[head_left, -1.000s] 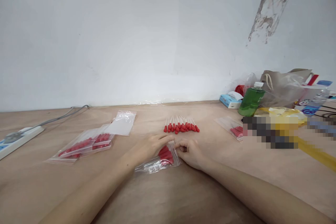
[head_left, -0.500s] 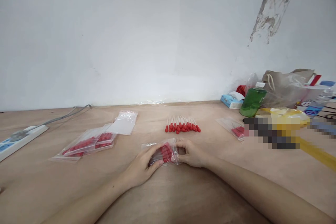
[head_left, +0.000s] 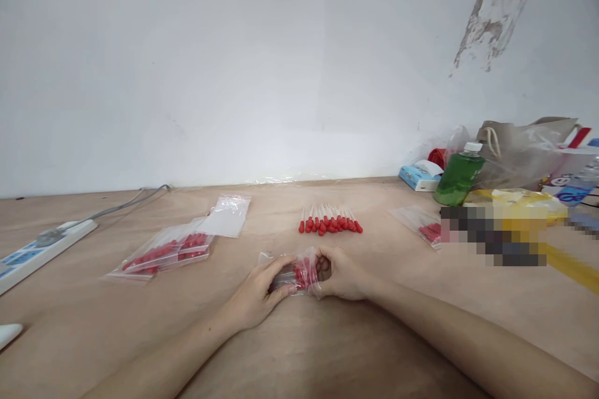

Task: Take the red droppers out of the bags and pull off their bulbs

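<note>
Near the front middle of the table, both hands grip a clear plastic bag (head_left: 305, 273) with several red-tipped sticks inside. My left hand (head_left: 262, 293) is closed on the bag's left side, thumb below and fingers above. At the other end, my right hand (head_left: 344, 274) pinches the bag's right edge between thumb and fingers. Beyond the hands lies a row of loose red-tipped sticks (head_left: 330, 223), their red heads toward me and pale shafts pointing away. Filled bags of red-tipped sticks (head_left: 163, 252) overlap on the left, beside flat white-looking plastic bags (head_left: 229, 215).
A power strip (head_left: 47, 249) with a grey cable lies at far left. To the right are another bag with red pieces (head_left: 428, 229), a tissue pack (head_left: 418, 176), a green bottle (head_left: 461, 174) and yellow packaging (head_left: 528, 204). A pixelated patch hides part of that side. A wall stands behind.
The view has shifted slightly, so the scene sits a little to the right. The hands still hold the bag, and its right edge is bunched somewhat differently at my right fingers.
</note>
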Available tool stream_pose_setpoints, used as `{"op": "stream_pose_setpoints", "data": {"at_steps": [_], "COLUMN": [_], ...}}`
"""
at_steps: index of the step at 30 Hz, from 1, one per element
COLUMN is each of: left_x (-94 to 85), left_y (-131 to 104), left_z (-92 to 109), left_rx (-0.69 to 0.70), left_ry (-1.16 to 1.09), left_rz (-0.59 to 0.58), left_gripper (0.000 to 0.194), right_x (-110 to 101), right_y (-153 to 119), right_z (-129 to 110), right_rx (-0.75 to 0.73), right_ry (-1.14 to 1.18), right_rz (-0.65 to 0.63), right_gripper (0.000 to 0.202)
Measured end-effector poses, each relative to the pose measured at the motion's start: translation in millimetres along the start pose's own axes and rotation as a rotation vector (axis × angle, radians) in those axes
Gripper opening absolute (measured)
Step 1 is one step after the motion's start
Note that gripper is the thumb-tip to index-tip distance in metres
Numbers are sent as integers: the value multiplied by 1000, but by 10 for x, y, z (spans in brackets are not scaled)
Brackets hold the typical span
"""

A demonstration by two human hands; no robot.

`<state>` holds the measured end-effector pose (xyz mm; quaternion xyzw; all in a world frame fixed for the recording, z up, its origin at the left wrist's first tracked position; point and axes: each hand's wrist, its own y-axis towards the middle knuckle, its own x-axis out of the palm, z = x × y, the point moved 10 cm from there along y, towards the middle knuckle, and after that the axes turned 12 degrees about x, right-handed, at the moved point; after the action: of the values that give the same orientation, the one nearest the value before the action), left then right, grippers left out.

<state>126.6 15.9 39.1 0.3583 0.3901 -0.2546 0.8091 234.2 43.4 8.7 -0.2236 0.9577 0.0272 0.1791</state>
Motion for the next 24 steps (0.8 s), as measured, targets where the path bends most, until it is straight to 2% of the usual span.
{"op": "stream_pose_setpoints", "data": {"at_steps": [5,14,21,24], "left_x": [9,10,-1,-13], "left_y": [-5,-5,5,3], "left_z": [-6,-16,0,1], "left_rx": [-12,-15,-8,-12], "left_ry": [2,-23,-35,-32], "left_rz": [-2,1,1,7], "left_gripper": [41,42,41,42], "right_x": [-1,-106,-112,-194], "right_y": [-24,58,56,44], "right_z": [-67,7,12,108], "right_rx": [-7,86,92,183], "right_ry": [82,255,312,317], "right_rz": [-52,-82,-51,21], "right_gripper": [28,37,37,31]}}
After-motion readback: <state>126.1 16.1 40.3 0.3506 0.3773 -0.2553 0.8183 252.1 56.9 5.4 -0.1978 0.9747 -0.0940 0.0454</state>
